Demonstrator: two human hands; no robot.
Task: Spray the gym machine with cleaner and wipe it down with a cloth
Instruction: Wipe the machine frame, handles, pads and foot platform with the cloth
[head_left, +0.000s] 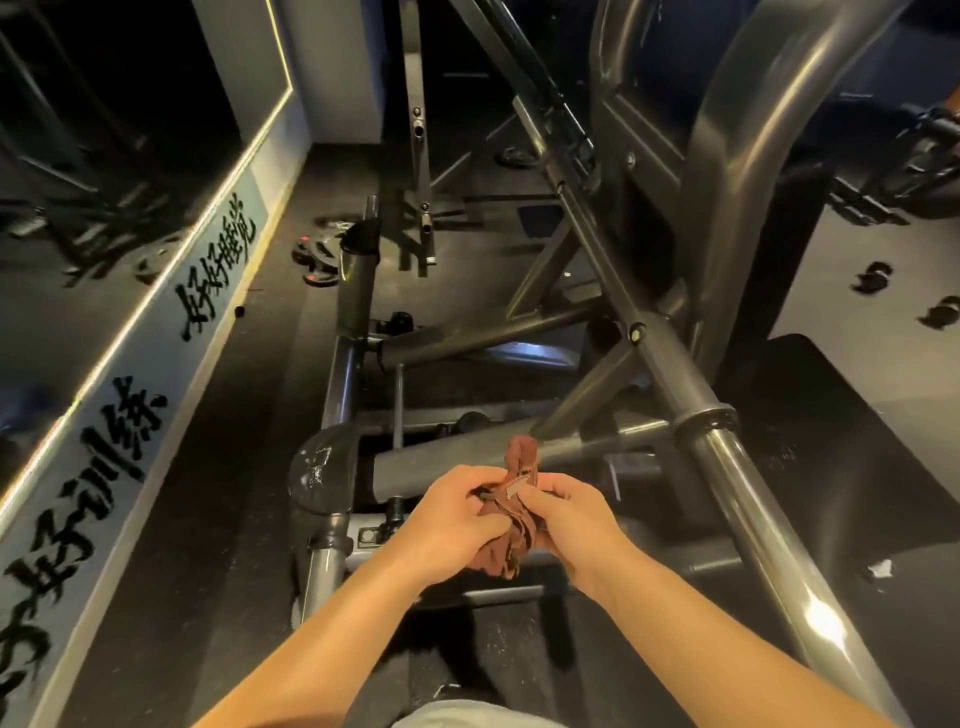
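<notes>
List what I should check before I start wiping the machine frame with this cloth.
1. Cloth held: ok, left hand and right hand both grip the brown cloth.
2. Cloth spread for wiping: not ok, it is bunched between the hands.
3. Tube to wipe in view: ok, the shiny tube runs just right of the hands.
4. Cleaner at hand: cannot tell, no spray bottle in view.
5. Tube already sprayed: cannot tell, only glare shows.
</notes>
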